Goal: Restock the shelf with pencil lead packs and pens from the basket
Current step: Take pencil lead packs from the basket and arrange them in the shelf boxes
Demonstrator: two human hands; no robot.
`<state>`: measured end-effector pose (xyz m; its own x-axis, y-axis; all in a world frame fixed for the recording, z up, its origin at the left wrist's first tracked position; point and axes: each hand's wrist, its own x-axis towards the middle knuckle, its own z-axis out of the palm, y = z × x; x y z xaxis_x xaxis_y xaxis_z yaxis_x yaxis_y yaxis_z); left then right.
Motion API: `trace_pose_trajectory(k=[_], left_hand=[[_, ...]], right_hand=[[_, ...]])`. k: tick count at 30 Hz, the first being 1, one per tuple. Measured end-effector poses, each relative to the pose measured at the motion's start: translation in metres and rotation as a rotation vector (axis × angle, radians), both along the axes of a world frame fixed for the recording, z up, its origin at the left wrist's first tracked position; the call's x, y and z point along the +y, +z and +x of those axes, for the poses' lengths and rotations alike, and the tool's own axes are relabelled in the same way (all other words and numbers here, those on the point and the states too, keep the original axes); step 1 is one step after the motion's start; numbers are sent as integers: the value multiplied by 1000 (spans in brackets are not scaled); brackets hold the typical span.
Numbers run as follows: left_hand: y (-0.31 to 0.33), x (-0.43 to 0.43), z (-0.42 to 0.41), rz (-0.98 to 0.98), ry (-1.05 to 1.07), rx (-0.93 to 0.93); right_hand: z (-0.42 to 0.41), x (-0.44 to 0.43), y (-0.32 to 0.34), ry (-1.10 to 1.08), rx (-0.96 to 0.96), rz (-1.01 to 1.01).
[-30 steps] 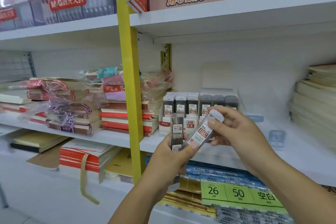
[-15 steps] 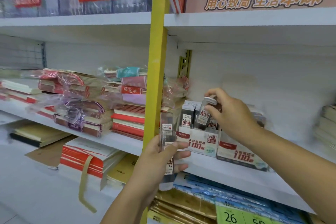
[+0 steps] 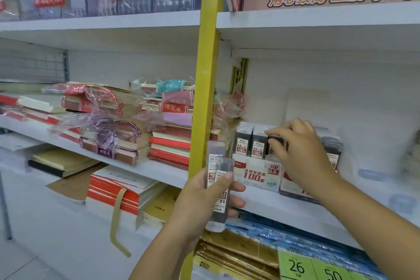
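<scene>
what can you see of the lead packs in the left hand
The lead packs are slim clear plastic cases, at least two, overlapping, with dark leads inside and white labels printed in red; "0.5" reads upside down on the front one. They stand roughly upright, the rear one reaching higher. The left hand grips them, thumb across the front, fingers curled round from behind. They are held in front of the yellow post.

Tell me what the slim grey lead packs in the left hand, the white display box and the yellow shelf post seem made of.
Slim grey lead packs in the left hand: likely translucent hard plastic; dark contents show through. White display box: probably printed card, matte, flat faces. Yellow shelf post: seemingly painted metal, smooth, slight sheen.
</scene>
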<state>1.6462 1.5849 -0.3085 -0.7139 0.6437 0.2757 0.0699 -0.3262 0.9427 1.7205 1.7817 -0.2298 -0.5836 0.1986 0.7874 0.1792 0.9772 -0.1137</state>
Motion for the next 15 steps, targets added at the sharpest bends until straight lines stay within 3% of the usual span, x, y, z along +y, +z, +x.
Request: trace_pose_trajectory(k=[3, 6, 8, 13, 15], left_hand=[[2, 3, 10, -44, -49, 50], [3, 7, 24, -94, -122, 96], [1, 10, 29, -110, -139, 108], [-10, 8, 29, -117, -192, -30], [-12, 4, 27, -72, -151, -86]], right_hand=[[26, -28, -22, 249, 50, -278], [38, -49, -35, 451, -129, -758], [42, -49, -40, 489, -177, -838], [50, -31, -35, 500, 4, -976], [56, -23, -34, 508, -53, -985]])
